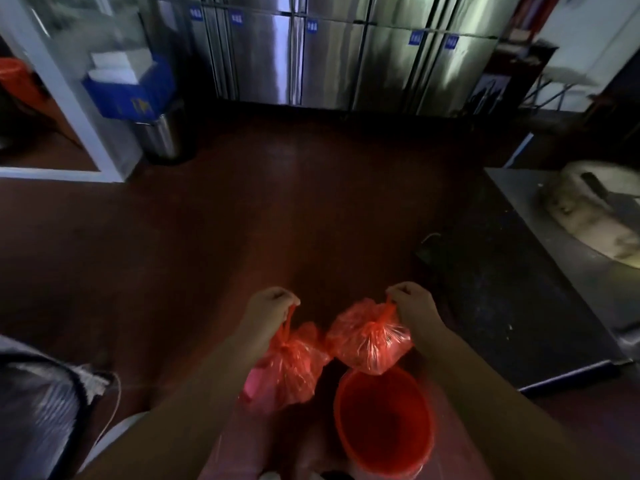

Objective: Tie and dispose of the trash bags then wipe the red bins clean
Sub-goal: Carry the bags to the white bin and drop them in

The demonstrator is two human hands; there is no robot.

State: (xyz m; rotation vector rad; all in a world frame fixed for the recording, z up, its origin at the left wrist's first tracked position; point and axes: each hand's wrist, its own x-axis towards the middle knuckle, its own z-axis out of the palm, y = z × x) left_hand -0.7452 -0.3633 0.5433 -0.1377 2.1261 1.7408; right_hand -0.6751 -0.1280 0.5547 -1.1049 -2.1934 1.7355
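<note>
Your left hand [270, 304] and right hand [410, 301] each pinch a knotted red bag [291, 368] [369, 337] by its neck, lifted clear of the red bin [382, 424] at lower centre, ready for disposal.

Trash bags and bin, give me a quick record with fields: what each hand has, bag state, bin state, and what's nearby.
left hand: holds the left red bag by its knotted top
right hand: holds the right red bag by its knotted top
bags: both tied, lifted clear of the floor
red bin: on the floor below the right bag, no liner, looks empty
nearby: steel pedal bin far left, steel cabinets ahead
</note>
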